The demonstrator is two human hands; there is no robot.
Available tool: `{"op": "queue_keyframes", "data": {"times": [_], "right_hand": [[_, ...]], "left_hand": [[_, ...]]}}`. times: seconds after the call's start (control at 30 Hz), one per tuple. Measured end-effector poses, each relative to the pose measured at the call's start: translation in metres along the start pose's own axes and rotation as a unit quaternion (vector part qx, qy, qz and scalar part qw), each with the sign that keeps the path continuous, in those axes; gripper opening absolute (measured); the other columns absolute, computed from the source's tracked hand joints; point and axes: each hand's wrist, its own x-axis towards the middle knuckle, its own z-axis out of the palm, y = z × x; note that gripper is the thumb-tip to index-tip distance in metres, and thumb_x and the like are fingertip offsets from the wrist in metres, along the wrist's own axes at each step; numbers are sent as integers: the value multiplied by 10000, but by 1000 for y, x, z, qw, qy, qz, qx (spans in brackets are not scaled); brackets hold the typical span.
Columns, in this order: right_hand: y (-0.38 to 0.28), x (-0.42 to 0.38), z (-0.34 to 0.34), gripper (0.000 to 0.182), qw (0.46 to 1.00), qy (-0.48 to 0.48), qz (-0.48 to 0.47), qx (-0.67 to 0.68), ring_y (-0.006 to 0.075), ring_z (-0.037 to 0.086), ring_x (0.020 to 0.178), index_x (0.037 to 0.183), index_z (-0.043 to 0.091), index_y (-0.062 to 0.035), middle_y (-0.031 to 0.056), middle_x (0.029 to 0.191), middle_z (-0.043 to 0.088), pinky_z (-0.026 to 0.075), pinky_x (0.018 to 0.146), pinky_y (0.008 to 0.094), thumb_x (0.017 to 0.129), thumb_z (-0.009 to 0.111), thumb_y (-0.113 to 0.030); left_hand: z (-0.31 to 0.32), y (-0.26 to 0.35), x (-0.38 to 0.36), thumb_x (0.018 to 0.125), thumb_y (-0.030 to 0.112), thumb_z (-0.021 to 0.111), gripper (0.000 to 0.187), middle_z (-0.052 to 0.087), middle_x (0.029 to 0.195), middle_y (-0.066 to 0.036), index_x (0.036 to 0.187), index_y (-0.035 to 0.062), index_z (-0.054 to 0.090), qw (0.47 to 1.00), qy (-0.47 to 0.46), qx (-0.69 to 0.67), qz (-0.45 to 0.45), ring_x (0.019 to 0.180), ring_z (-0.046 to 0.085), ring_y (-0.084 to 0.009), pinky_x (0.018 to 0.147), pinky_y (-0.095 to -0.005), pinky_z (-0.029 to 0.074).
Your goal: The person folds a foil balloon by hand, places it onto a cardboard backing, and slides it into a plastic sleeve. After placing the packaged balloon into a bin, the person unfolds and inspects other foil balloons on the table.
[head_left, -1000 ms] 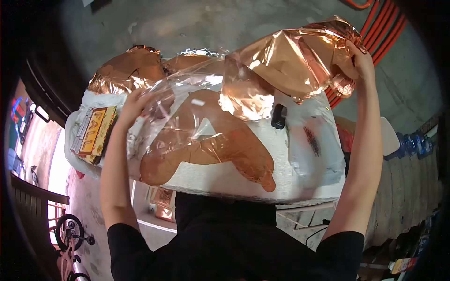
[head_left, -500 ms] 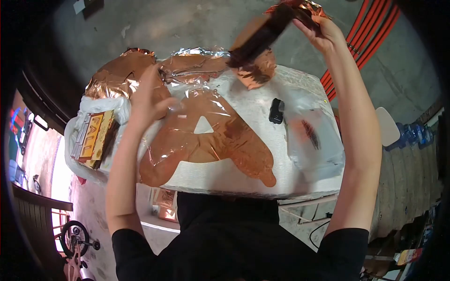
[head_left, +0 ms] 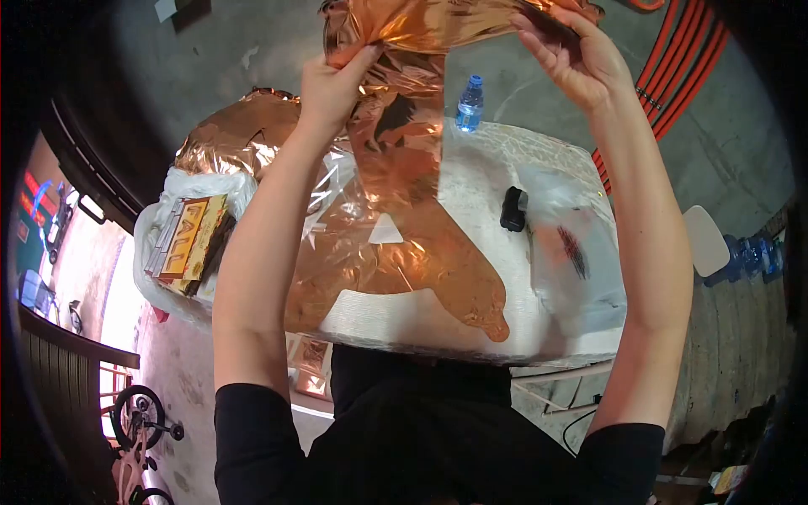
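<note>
A copper-coloured foil balloon, uninflated, hangs stretched between my hands above the table's far side. My left hand is closed on its left part, thumb on top. My right hand grips its right end at the top of the view, fingers partly curled. Below, a flat letter-A foil balloon lies on the white-covered table, its left side partly behind my left forearm. More crumpled copper foil lies at the table's far left.
A white plastic bag with printed packets sits on the left. On the right are a small black object and clear plastic bags. A water bottle stands at the far edge. Red pipes run along the floor.
My left hand has moved up and taken hold of the foil balloon. The balloon is now spread between both hands, and the water bottle has come into view.
</note>
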Motion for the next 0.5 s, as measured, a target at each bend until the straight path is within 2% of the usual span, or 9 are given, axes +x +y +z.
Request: {"op": "queue_keyframes", "data": {"times": [0.1,0.17,0.2,0.23,0.27,0.33,0.37,0.43,0.5], "right_hand": [[-17,6,-22,278,994,-102,-41,-12,279,666,846,1122,498,18,163,981,621,603,645,349,893,508,-140],[-26,-1,-23,414,978,-156,-98,-100,70,545,691,1209,444,-28,120,1114,585,391,477,183,886,603,-233],[-24,-2,-23,499,982,-71,-116,-133,27,436,587,1183,446,-18,93,1058,600,285,449,155,827,685,-274],[-21,-5,-22,499,981,-72,-119,-134,27,436,587,1183,446,-18,93,1058,600,285,449,155,827,685,-274],[-15,-8,-26,497,966,-47,-112,-230,29,459,599,1175,452,-27,80,1045,600,295,458,149,818,695,-275],[3,-9,-38,501,937,26,-83,-338,40,521,639,1174,473,-61,34,1004,609,318,488,143,796,719,-281],[11,-7,-48,501,936,28,-87,-339,40,521,639,1174,473,-61,34,1004,609,318,488,143,796,719,-281],[24,-7,-61,512,931,6,68,-359,64,555,700,1189,485,-81,4,955,606,361,534,174,790,722,-298],[37,-17,-65,488,933,2,69,-354,72,558,725,1170,499,-88,-10,923,600,374,568,194,793,719,-305]], "left_hand": [[0,-7,25,822,161,680,223,651,768,-14,937,-30,680,979,-8,-128,-161,677,547,-57,589,-206,426],[8,10,30,807,185,698,222,626,711,-20,863,-28,675,978,14,-147,-151,601,527,-65,516,-218,399],[6,5,38,797,193,708,221,621,703,-26,834,-21,669,970,-8,-92,-223,579,529,-79,504,-227,403],[6,2,43,788,201,717,223,615,695,-32,804,-14,663,955,-30,-37,-294,558,532,-92,492,-235,407],[9,5,44,782,199,719,221,632,726,-67,804,-9,644,943,-54,-68,-321,575,583,-137,515,-261,461],[22,2,39,789,185,708,215,638,740,-71,830,-14,638,941,-59,-128,-307,598,600,-145,536,-273,483],[30,1,36,796,171,697,210,643,755,-76,857,-19,632,936,-62,-187,-293,621,617,-154,558,-286,505],[41,-1,31,808,150,681,202,648,778,-79,892,-23,620,936,-62,-194,-288,635,625,-148,561,-289,514],[50,-5,28,814,134,673,173,645,771,-69,893,-11,625,929,-66,-206,-301,625,617,-140,552,-272,506]]}}
